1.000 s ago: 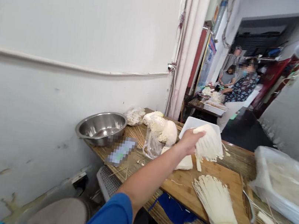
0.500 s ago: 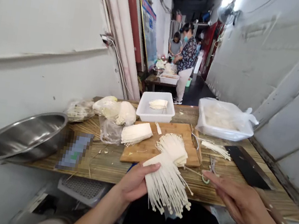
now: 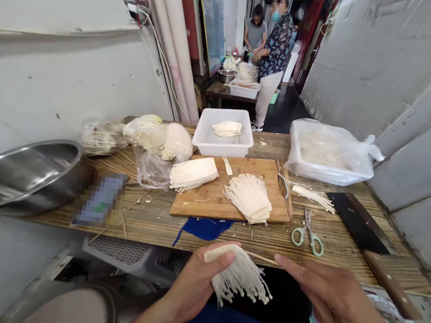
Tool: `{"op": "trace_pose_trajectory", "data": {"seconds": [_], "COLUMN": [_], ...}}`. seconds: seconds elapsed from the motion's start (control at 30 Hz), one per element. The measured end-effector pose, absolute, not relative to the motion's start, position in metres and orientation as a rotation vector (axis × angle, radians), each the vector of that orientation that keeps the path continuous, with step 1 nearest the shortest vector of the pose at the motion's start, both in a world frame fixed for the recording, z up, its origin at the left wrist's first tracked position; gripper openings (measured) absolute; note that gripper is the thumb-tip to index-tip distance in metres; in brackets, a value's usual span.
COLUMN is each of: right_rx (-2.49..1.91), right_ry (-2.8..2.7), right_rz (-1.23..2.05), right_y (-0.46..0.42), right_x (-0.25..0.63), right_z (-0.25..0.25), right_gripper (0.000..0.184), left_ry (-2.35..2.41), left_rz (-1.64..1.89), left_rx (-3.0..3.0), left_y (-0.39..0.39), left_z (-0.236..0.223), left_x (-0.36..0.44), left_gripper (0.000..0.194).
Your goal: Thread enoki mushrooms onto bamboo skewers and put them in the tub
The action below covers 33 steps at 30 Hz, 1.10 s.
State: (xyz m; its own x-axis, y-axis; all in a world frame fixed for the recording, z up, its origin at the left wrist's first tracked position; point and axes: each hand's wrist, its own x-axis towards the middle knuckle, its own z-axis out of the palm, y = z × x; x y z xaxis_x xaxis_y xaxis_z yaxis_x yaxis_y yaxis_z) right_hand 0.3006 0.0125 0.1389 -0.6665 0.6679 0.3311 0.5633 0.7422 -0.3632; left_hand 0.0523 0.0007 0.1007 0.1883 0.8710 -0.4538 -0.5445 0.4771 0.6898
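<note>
Left hand has fingers curled round the white base of an enoki bunch, held just off the worktop edge; right hand open, fingers extended, holding nothing, just beside the bunch. Two more enoki clusters on wooden cutting board; scissors, cleaver to the right

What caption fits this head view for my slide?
Left hand holds enoki mushrooms at the table edge, right hand open beside them.
</note>
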Motion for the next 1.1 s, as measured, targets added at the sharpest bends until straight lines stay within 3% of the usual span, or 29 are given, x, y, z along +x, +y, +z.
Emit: {"op": "trace_pose_trajectory", "data": {"seconds": [0.5,1.1], "right_rx": [-0.903,-0.898], "right_ry": [-2.711,-2.731], "right_rz": [-0.021,-0.098], "right_y": [-0.006,-0.008], "right_x": [0.301,0.305], "right_z": [0.164,0.166], "right_gripper": [0.042,0.042], "left_ry": [1.078,1.053], "left_rz": [0.994,0.957], "left_rx": [0.849,0.954], "left_y": [-0.017,-0.016], "left_z": [0.109,0.11], "left_x": [0.043,0.045], "left_gripper": [0.02,0.018]}}
